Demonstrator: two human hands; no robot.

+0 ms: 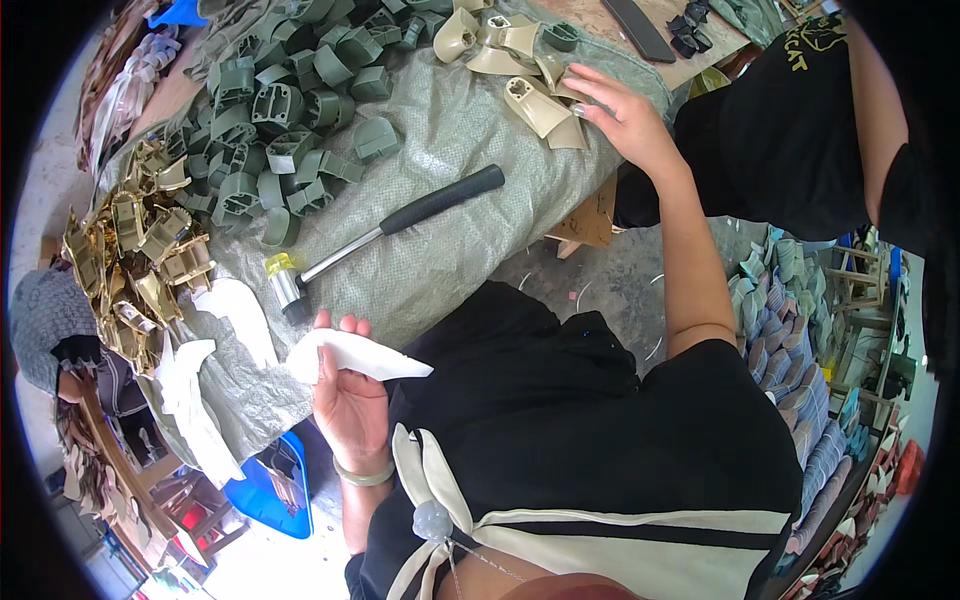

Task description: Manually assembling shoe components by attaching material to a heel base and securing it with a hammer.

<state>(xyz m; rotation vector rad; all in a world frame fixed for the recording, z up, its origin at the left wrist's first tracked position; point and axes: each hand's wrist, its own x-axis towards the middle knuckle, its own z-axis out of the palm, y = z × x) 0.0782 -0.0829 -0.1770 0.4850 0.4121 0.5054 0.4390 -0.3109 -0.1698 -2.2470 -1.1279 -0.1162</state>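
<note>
1. Now gripping a white piece [375, 358] in the left hand [350, 408], between thumb and curled fingers, near the hammer [397, 220].
2. Over by the beige heels [535, 108] with the right hand [632, 118], fingers loosely spread, can't tell whether touching.

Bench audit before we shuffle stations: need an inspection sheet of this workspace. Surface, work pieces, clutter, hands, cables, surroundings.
Surface: grey-green woven sheet, wrinkled.
Work pieces: curved white piece in hand; loose white pieces on the sheet's left; beige pieces at the far right.
Clutter: heap of green pieces; heap of gold pieces; hammer lying on the sheet; dark flat bar beyond.
Hands: left hand holds the curved white piece; right hand open at the beige pieces, contact unclear.
Cables: nothing seen.
Surroundings: person in black at right; stacked pieces lower right; blue plastic item below left.
</note>
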